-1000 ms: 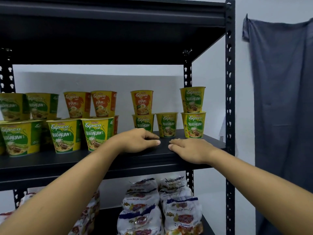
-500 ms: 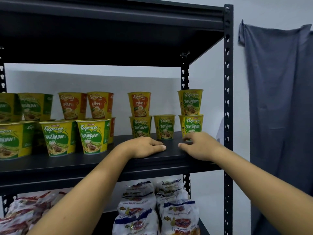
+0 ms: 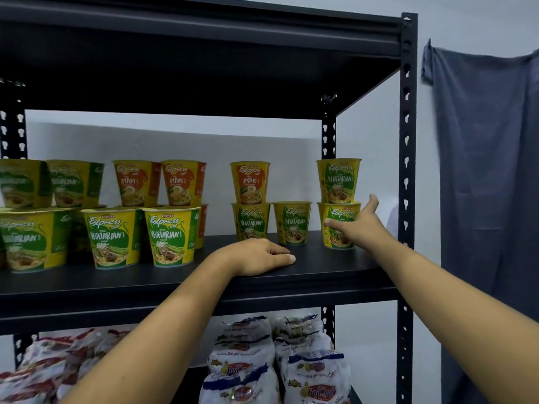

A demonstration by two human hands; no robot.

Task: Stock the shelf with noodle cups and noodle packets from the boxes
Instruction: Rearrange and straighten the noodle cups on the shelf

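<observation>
On the middle shelf (image 3: 320,275), noodle cups (image 3: 169,237) stand stacked, with noodle packets (image 3: 242,354) below; stocking looks nearly done. The left hand (image 3: 256,256) rests flat, and the right hand (image 3: 358,225), fingers spread, reaches the end cup (image 3: 338,212) empty.

Left hand (image 3: 256,258) palm down on the black shelf board (image 3: 320,268), fingers relaxed. Right hand (image 3: 360,227) spread, thumb up, in front of the lower Vegetarian cup (image 3: 339,212) at far right; contact unclear. Upper Vegetarian cup (image 3: 338,180) stacked on it. More cups (image 3: 172,237) leftward. Noodle packets (image 3: 242,354) piled on the level below. Grey cloth (image 3: 490,170) hangs right of the rack.
</observation>
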